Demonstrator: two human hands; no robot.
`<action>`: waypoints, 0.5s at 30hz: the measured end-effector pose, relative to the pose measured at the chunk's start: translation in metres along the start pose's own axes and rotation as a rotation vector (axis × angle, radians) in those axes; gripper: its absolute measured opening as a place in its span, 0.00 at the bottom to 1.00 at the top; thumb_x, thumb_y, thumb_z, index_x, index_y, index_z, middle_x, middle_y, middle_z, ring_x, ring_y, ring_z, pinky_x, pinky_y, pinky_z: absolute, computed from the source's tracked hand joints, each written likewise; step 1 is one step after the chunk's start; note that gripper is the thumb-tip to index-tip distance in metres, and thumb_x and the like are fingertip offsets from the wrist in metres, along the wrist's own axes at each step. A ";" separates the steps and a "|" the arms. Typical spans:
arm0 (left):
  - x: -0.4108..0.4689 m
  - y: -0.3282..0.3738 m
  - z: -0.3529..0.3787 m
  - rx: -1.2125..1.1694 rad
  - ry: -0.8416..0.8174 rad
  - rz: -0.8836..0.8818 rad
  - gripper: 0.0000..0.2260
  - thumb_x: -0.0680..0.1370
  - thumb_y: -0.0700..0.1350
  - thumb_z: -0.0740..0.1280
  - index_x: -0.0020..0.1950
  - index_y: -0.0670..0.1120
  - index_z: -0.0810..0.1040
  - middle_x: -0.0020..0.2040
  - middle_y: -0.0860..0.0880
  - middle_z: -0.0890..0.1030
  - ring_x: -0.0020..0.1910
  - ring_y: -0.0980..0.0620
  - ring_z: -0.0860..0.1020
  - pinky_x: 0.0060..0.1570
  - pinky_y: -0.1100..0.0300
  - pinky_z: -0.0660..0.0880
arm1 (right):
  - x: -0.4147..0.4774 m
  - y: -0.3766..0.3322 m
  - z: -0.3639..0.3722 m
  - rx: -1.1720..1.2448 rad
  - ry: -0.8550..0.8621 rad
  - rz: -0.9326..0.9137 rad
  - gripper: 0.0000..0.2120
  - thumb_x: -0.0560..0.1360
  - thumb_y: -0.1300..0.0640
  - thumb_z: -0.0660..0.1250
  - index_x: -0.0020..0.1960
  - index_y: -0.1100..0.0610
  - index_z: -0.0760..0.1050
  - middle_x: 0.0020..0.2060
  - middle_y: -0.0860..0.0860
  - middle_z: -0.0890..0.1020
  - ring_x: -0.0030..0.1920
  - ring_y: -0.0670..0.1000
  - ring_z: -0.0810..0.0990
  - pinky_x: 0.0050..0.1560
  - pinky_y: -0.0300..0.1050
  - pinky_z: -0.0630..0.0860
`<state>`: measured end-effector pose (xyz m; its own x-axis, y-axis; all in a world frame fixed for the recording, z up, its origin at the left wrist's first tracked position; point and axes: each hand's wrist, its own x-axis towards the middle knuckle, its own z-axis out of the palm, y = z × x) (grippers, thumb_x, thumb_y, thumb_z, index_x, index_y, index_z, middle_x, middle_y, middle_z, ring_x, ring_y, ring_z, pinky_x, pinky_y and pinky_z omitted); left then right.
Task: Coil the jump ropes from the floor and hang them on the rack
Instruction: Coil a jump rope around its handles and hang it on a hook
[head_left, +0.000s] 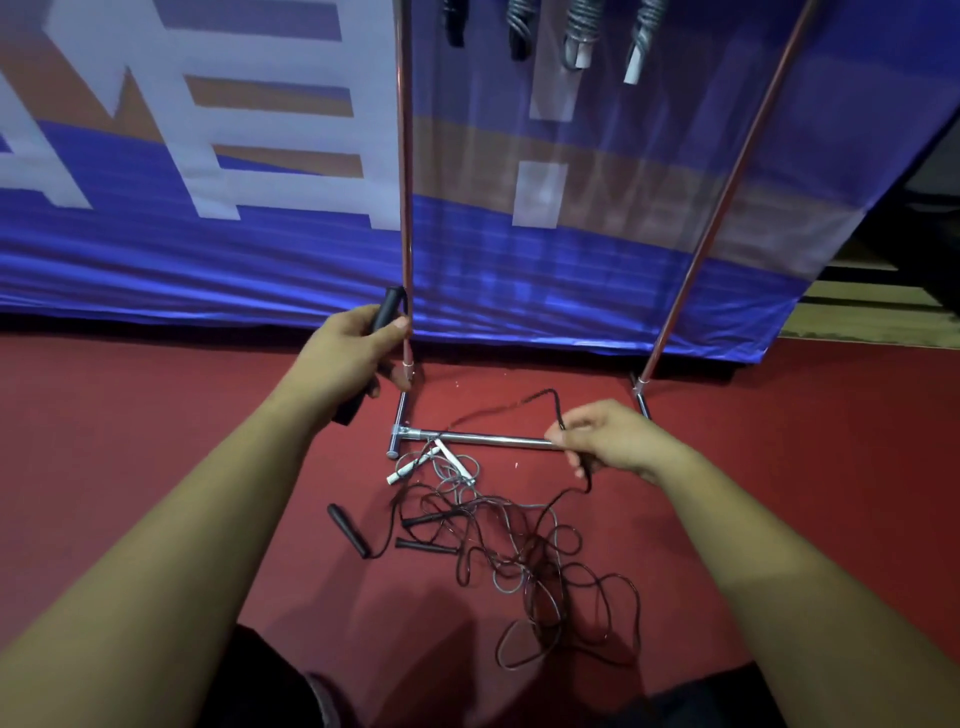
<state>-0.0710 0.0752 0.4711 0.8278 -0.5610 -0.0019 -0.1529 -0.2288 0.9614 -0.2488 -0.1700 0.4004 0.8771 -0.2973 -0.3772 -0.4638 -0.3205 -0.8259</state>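
Note:
My left hand (349, 349) grips two black jump rope handles (387, 307), one sticking up above the fist and one poking out below it. My right hand (602, 439) pinches the thin black cord (540, 397) of that rope, which arcs up over the rack's base bar and trails down into a tangle of black and grey ropes (519, 551) on the red floor. Loose black handles (349, 530) and white handles (410, 467) lie at the tangle's left. The rack (406, 182) stands ahead, with several coiled ropes (582, 31) hanging at its top.
A blue, white and orange banner (208, 208) hangs behind the rack down to the red floor (156, 415). The rack's chrome base bar (493, 439) crosses between my hands. My dark-clothed knees show at the bottom edge. Steps are at the far right.

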 end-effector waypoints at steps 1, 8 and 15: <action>-0.002 0.001 0.002 -0.045 -0.045 -0.008 0.06 0.82 0.44 0.64 0.57 0.44 0.78 0.51 0.46 0.85 0.29 0.51 0.81 0.22 0.65 0.68 | -0.004 -0.012 0.004 -0.016 -0.018 -0.078 0.11 0.79 0.59 0.68 0.51 0.69 0.78 0.28 0.51 0.75 0.28 0.48 0.74 0.33 0.42 0.76; -0.027 0.007 0.040 0.143 -0.556 -0.006 0.11 0.82 0.51 0.62 0.49 0.44 0.75 0.32 0.49 0.82 0.22 0.53 0.74 0.22 0.65 0.66 | -0.027 -0.059 0.030 0.060 -0.084 -0.373 0.05 0.78 0.59 0.69 0.44 0.57 0.82 0.26 0.54 0.70 0.26 0.48 0.68 0.32 0.41 0.72; -0.014 0.010 0.029 -0.306 -0.193 0.012 0.07 0.80 0.42 0.67 0.43 0.45 0.71 0.26 0.49 0.68 0.20 0.55 0.64 0.19 0.66 0.59 | 0.000 -0.001 0.009 -0.442 -0.233 -0.060 0.06 0.76 0.60 0.71 0.41 0.52 0.81 0.42 0.49 0.86 0.39 0.40 0.80 0.53 0.40 0.75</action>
<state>-0.0999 0.0580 0.4725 0.7053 -0.7087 -0.0139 0.0311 0.0114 0.9995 -0.2470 -0.1616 0.3970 0.8852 -0.0739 -0.4593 -0.3757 -0.6959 -0.6120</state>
